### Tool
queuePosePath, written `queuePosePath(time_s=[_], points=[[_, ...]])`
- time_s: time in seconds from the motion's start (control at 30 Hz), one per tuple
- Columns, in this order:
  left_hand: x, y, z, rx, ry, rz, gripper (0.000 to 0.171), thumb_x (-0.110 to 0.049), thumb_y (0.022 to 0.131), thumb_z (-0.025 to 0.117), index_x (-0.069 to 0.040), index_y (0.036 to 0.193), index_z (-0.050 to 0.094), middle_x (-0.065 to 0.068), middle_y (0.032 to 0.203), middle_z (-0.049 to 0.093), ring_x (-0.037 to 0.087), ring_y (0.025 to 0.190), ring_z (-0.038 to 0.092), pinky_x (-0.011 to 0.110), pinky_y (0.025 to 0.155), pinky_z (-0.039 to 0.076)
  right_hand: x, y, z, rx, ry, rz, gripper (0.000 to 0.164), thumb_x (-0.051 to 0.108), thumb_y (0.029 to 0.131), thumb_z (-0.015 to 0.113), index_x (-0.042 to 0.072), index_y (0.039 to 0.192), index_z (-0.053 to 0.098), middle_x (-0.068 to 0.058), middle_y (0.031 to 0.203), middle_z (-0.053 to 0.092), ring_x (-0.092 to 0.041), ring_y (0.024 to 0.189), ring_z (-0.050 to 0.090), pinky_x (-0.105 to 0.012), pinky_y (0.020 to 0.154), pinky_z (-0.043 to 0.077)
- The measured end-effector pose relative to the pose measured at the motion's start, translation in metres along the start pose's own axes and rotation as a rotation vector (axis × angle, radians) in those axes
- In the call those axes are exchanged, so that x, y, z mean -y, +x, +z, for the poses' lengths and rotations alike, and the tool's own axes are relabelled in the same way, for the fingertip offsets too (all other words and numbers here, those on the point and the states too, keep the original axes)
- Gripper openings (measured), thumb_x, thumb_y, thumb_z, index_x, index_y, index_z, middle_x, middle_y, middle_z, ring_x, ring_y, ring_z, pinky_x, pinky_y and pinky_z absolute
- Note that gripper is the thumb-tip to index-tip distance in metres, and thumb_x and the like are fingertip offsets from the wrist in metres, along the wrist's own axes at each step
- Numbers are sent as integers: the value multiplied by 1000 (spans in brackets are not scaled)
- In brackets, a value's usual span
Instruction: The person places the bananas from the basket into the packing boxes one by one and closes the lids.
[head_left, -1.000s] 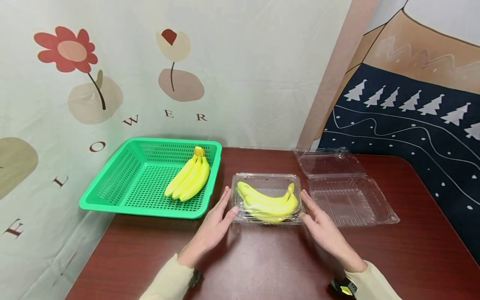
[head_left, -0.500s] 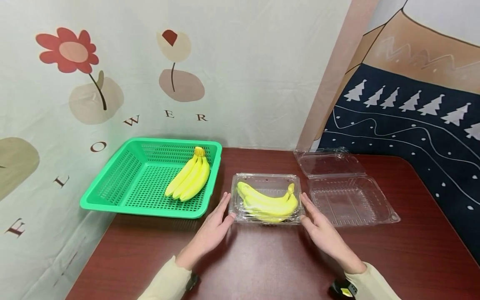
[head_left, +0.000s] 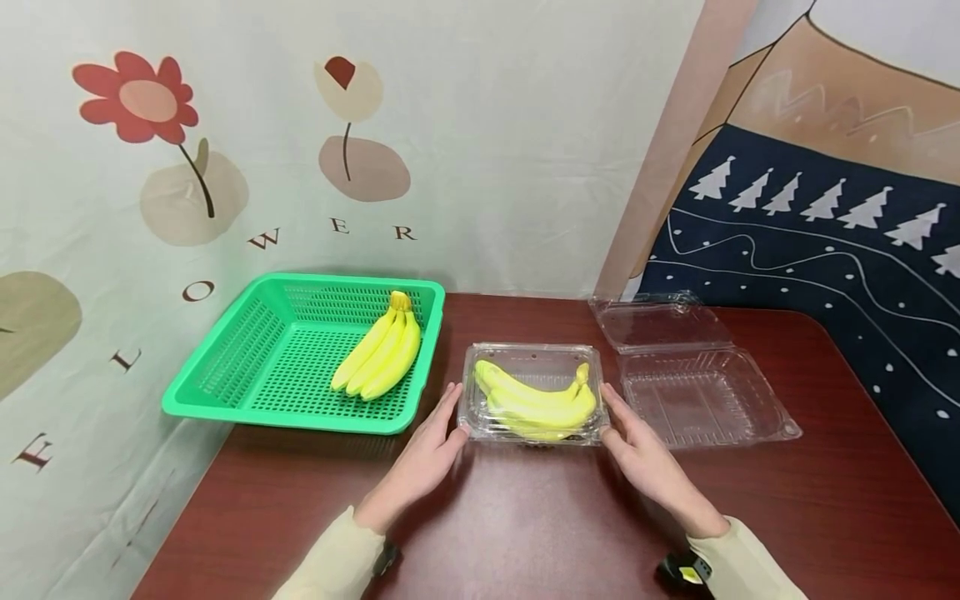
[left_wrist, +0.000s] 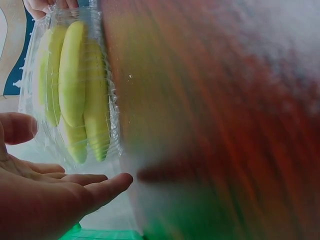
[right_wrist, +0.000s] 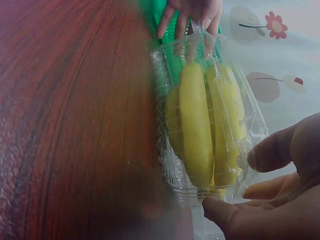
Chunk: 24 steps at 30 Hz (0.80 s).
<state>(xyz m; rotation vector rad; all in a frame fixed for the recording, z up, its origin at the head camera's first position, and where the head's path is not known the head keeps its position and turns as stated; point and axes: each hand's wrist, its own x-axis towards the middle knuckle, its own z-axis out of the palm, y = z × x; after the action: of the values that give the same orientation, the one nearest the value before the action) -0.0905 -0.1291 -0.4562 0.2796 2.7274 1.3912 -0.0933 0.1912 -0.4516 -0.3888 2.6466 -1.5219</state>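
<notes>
A clear plastic clamshell box sits on the table in the head view, its lid down over a bunch of bananas. At the box's left end is my left hand, fingers straight along the side and thumb by the front corner. My right hand mirrors it at the right end. In the left wrist view, the left thumb overlaps the box wall while the fingers lie beside it. The right wrist view has the right thumb at the lid's edge and a fingertip at the lower end.
A green perforated basket at the left holds another banana bunch. To the right lies a second clear clamshell box with its lid folded back. A printed cloth hangs behind the dark red table.
The left hand has slid slightly toward me along the box's end since a second ago. The right hand and the box keep nearly the same place.
</notes>
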Motion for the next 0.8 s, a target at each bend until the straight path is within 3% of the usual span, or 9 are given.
queuePosePath(time_s=[0.2, 0.3, 0.43, 0.5, 0.57, 0.67, 0.8], points=[[-2, 3, 1, -34, 15, -4, 64, -16, 103, 51, -4, 162, 31, 19, 167, 28, 33, 154, 26, 55, 121, 26, -1, 4, 0, 3, 5, 3, 61, 3, 103, 49, -5, 160, 28, -26, 165, 28, -38, 149, 32, -44, 116, 29], [-2, 5, 1, -54, 25, -5, 63, -15, 102, 51, -4, 161, 34, 19, 166, 31, 33, 154, 28, 54, 121, 27, -2, 6, 1, -3, -3, 2, 62, 2, 102, 50, -4, 160, 29, -26, 161, 34, -36, 146, 36, -52, 114, 32], [-2, 6, 1, -77, 40, -25, 63, -15, 100, 53, -8, 161, 37, 17, 159, 43, 31, 141, 48, 52, 114, 39, -2, 8, 1, -13, -29, 13, 64, 3, 100, 52, -3, 160, 31, -27, 159, 38, -37, 144, 40, -55, 114, 35], [-2, 6, 1, -91, 58, -43, 63, -16, 99, 54, -10, 160, 39, 14, 144, 53, 27, 125, 58, 49, 104, 46, -2, 8, 1, -23, -54, 15, 64, 4, 100, 54, -2, 160, 32, -28, 157, 41, -39, 142, 43, -57, 113, 36], [-3, 6, 1, -99, 73, -56, 63, -15, 98, 54, -13, 159, 40, 9, 122, 58, 20, 106, 60, 44, 91, 49, -2, 9, 2, -39, -97, 19, 64, 5, 99, 55, 1, 160, 35, -27, 152, 47, -37, 137, 47, -57, 110, 38], [-4, 7, 0, -88, 61, -73, 63, -13, 98, 53, -15, 159, 40, 5, 95, 58, 16, 80, 57, 38, 77, 48, -2, 10, 3, -42, -115, 43, 65, 7, 98, 55, 5, 160, 36, -23, 135, 60, -32, 118, 58, -49, 97, 47], [-4, 6, -1, -46, -16, -98, 63, -11, 100, 50, -18, 161, 35, 4, 82, 64, 15, 66, 63, 34, 63, 51, -1, 9, 5, 12, 2, 121, 66, 5, 101, 49, 11, 163, 28, -15, 104, 65, -22, 87, 68, -35, 73, 56]])
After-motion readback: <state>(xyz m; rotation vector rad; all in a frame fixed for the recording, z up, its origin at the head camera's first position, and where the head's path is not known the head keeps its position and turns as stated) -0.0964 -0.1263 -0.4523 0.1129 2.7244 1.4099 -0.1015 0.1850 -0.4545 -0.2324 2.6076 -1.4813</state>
